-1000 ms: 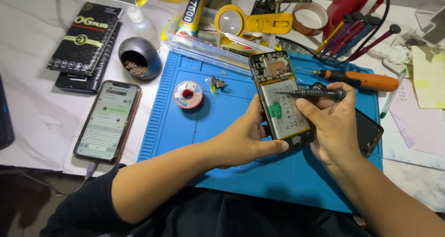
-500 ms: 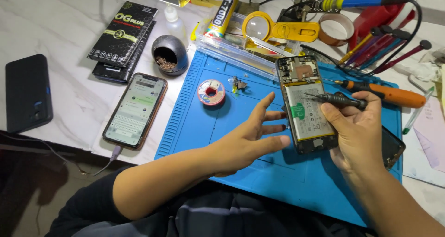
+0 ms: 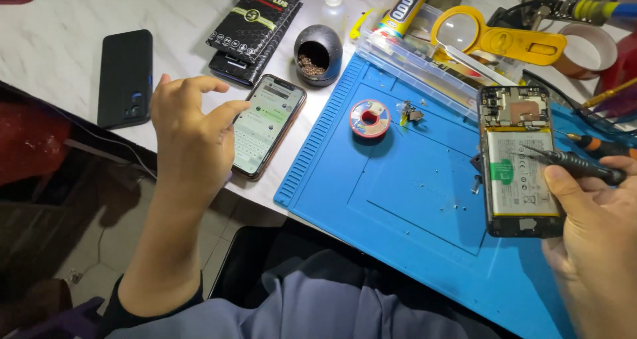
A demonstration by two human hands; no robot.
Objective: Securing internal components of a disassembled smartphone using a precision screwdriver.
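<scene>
An opened phone [image 3: 519, 160] with its back cover off lies on the blue work mat [image 3: 411, 200], showing its battery and circuit board. My right hand [image 3: 594, 226] grips a black screwdriver [image 3: 577, 164] whose tip rests over the battery. My left hand [image 3: 189, 130] hovers over a lit phone [image 3: 269, 125] at the mat's left, thumb reaching toward its screen, fingers curled and holding nothing.
A black phone [image 3: 125, 77] lies face down at the far left. A dark box [image 3: 259, 14], a round pot of brass wool [image 3: 318, 54], a solder spool [image 3: 369, 118], a glue tube [image 3: 406, 7], a yellow magnifier [image 3: 491, 37] and tape rolls [image 3: 587, 50] crowd the back.
My left hand has left the opened phone and swung left to the lit phone. The view has turned left with it. My right hand still holds the screwdriver.
</scene>
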